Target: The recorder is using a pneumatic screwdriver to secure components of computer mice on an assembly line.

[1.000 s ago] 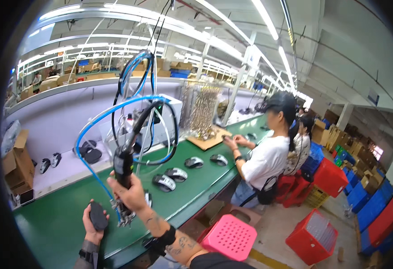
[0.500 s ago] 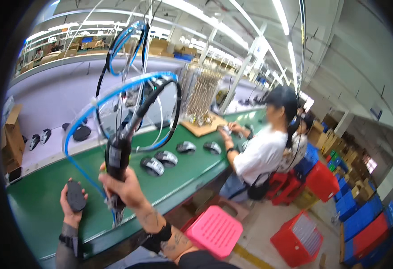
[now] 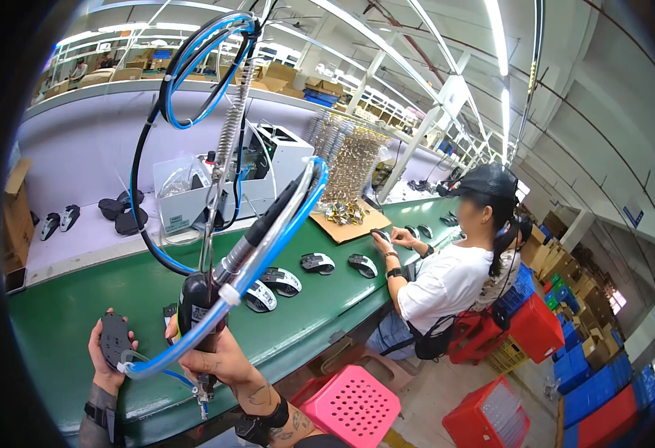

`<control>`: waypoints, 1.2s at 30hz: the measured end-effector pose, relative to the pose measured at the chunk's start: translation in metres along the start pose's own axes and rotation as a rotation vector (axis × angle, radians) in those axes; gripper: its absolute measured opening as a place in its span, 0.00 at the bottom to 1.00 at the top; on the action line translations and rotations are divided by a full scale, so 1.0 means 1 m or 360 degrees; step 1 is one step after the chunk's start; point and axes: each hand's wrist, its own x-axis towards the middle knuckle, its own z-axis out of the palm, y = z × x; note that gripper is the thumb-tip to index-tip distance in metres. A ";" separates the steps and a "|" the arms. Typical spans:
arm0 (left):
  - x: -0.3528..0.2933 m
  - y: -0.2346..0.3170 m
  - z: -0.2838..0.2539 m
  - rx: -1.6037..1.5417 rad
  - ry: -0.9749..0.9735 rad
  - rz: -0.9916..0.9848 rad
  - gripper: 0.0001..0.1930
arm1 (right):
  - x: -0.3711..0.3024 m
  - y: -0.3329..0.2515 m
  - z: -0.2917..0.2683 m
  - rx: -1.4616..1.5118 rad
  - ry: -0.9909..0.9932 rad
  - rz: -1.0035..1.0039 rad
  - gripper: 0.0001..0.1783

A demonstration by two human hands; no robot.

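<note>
My left hand [image 3: 102, 360] is closed around a black computer mouse shell [image 3: 115, 336], its flat underside with small holes facing up. My right hand [image 3: 223, 357] grips the body of a black power screwdriver [image 3: 195, 305], which hangs from a coiled spring, its tip pointing down. The screwdriver stands to the right of the mouse shell, apart from it. A blue air hose [image 3: 279, 224] loops from the tool's top and passes in front of my right hand. Several black-and-silver mice [image 3: 283, 281] lie on the green belt [image 3: 309, 310] to the right of the tool.
A co-worker [image 3: 447, 269] sits to the right, handling a small part beside a cardboard sheet with metal pieces [image 3: 346, 215]. A grey-white machine [image 3: 283, 157] and more black mouse parts [image 3: 129, 216] stand behind the belt. A pink stool [image 3: 354, 407] is near my right forearm.
The screwdriver has turned, so its hose loop now swings toward the front right. It has come a little lower in view. My left hand with the mouse shell appears slightly farther left.
</note>
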 end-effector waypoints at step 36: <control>-0.002 0.000 0.004 -0.0032 0.0043 -0.0217 0.23 | 0.008 0.022 0.000 0.0085 -0.0011 0.0044 0.24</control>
